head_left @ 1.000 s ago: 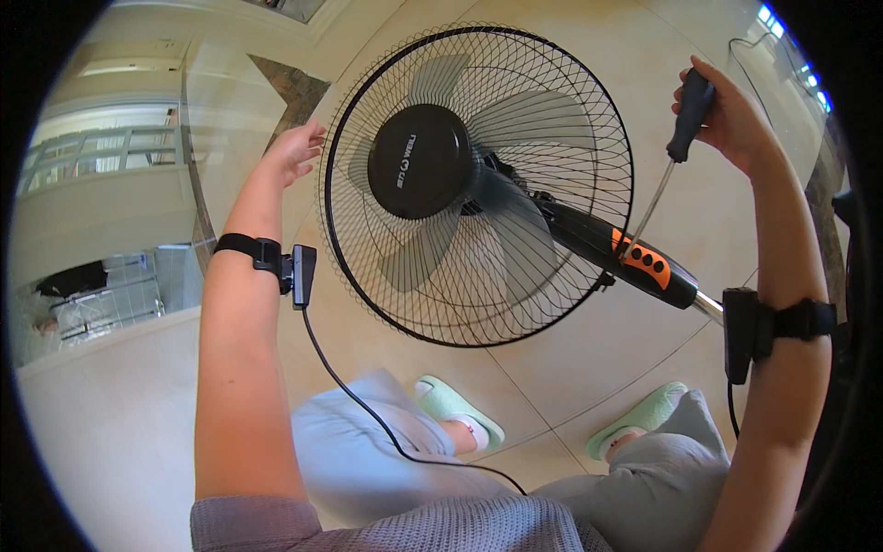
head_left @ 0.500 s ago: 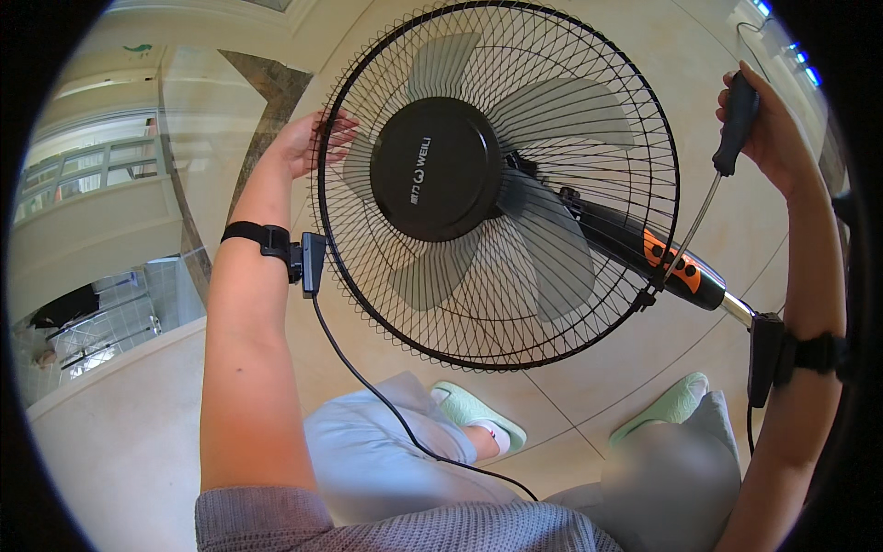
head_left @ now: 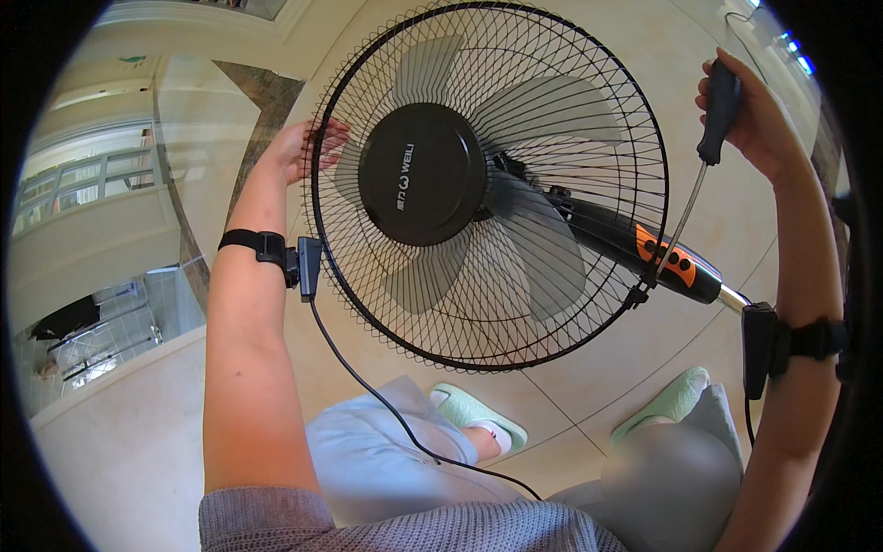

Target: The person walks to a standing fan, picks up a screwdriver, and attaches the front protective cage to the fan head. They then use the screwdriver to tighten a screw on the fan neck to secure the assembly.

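Note:
A standing fan [head_left: 421, 175] with a round black wire guard, grey see-through blades and a dark hub cover fills the middle of the view. My left hand [head_left: 302, 150] grips the guard's left rim, its fingers reaching behind the wires. In my right hand [head_left: 759, 115] is a screwdriver [head_left: 722, 106] with a dark handle, fingers wrapped round it. Its metal shaft slants down to the guard's lower right rim, near a small black clip [head_left: 636, 296]. The tip is hard to make out against the wires.
Behind the guard, the fan's black neck with an orange button panel [head_left: 676, 260] leads to a metal pole [head_left: 733, 299]. Straps with small black devices sit on both forearms; a black cable [head_left: 377, 396] hangs from the left one. My feet in green slippers [head_left: 483, 419] rest on the tiled floor.
The fan head has shifted slightly left. My right hand and the screwdriver have moved a little left and up, the shaft still reaching the lower right rim. My left hand stays at the guard.

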Demonstrator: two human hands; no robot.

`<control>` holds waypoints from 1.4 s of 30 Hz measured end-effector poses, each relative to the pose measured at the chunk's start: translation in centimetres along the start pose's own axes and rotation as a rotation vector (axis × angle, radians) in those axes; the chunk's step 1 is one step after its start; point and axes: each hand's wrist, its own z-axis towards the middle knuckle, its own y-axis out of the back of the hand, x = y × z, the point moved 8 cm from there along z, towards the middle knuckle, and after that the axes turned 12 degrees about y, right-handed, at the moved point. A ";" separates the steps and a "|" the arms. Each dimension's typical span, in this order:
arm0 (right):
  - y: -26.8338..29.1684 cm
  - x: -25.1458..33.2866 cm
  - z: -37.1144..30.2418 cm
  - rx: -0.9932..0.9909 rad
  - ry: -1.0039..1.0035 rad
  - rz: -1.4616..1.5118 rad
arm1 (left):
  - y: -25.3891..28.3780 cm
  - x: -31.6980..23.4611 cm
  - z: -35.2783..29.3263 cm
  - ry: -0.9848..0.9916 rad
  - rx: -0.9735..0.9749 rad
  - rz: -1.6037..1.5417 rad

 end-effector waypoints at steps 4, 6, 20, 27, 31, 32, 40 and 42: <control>-0.2 -0.1 0.3 0.035 0.020 -0.041 | -0.1 -0.4 0.0 -0.076 -0.002 -0.078; -0.1 0.0 0.4 0.028 0.043 -0.055 | -0.1 -0.4 0.2 -0.103 -0.001 -0.051; 1.8 -0.8 0.4 0.079 0.085 0.129 | -5.9 -4.5 -14.7 -0.942 -0.575 0.490; 1.9 -0.6 0.1 0.058 0.047 0.164 | -26.4 4.6 -25.1 -1.123 -0.243 1.283; 1.2 -0.5 -0.3 0.126 0.001 0.184 | -29.4 4.5 -24.0 -1.078 -0.353 1.352; 0.5 -0.2 -0.4 0.209 0.013 0.253 | -30.0 4.5 -23.5 -1.059 -0.370 1.368; 1.1 -1.2 -1.0 0.037 -0.057 0.059 | -31.8 4.4 -22.1 -0.947 -0.471 1.349; 1.4 -0.9 -1.1 0.024 -0.016 0.059 | -32.0 4.1 -22.0 -0.957 -0.488 1.361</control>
